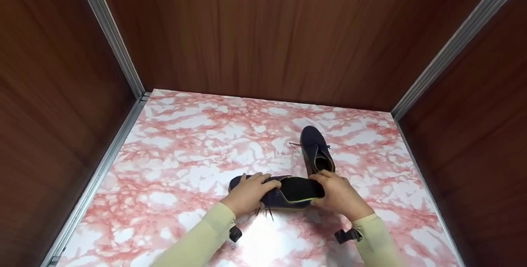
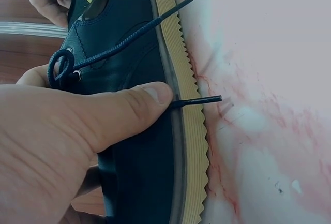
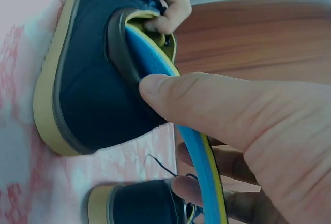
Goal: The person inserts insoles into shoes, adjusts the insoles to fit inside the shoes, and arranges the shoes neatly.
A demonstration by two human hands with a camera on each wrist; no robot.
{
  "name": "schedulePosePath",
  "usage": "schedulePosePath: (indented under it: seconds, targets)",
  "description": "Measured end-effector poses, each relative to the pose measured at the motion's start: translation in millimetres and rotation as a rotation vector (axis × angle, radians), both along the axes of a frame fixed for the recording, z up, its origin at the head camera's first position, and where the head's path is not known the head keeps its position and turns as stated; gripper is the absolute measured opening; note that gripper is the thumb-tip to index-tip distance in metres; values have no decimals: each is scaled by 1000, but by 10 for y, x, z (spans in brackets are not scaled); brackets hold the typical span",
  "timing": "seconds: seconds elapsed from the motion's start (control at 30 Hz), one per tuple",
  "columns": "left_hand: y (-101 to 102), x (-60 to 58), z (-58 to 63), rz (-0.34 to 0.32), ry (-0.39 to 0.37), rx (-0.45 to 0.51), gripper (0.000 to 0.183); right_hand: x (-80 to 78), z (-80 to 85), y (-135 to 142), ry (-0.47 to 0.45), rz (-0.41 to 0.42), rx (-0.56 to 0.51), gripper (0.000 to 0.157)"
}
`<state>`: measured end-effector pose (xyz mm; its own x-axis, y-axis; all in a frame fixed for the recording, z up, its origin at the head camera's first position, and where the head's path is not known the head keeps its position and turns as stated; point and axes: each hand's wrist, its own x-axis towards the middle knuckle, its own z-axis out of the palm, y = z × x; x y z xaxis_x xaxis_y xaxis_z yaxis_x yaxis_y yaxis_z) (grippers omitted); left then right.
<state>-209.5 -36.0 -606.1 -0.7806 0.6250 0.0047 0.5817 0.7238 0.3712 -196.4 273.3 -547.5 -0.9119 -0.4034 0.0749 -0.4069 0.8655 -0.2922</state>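
Note:
A navy lace-up shoe [image 1: 288, 204] with a tan, zigzag-edged sole [image 2: 194, 146] stands on the marbled surface, toe to the left. My left hand [image 1: 250, 193] grips it over the front, thumb [image 2: 139, 102] against the near side beside the loose laces [image 2: 119, 48]. An insole [image 1: 302, 189], black on top, blue underneath with a yellow edge, has its front end inside the shoe opening. Its heel end sticks up out of the shoe, and my right hand [image 1: 339, 195] pinches it there between thumb [image 3: 165, 92] and fingers.
Just beyond my right hand, the matching navy shoe [image 1: 313, 139] stands with its toe pointing away and its laces loose. Brown wood-grain panels [image 1: 255, 32] with metal edge strips [image 1: 113, 32] surround the red-and-white marbled surface [image 1: 185, 152] at the back and both sides.

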Motion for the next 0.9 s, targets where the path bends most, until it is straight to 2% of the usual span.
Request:
schedulePosePath:
  seconds: [0.1, 0.23, 0.43, 0.57, 0.7, 0.9]
  targets:
    - [8, -5, -7, 0, -2, -1, 84, 7, 23, 54, 5, -15, -22, 70]
    - [8, -15, -10, 2, -1, -7, 84, 24, 71, 73, 60, -4, -24, 69]
    - [6, -10, -1, 0, -5, -1, 86, 66, 150, -15, 148, 20, 68, 71]
    - [4, -3, 14, 0, -8, 4, 85, 84, 212, -81, 216, 47, 126, 57]
    - [7, -7, 8, 3, -1, -1, 85, 91, 245, -133, 262, 63, 130, 44]
    - [7, -13, -3, 1, 2, 2, 84, 104, 217, -170, 305, 66, 113, 38]
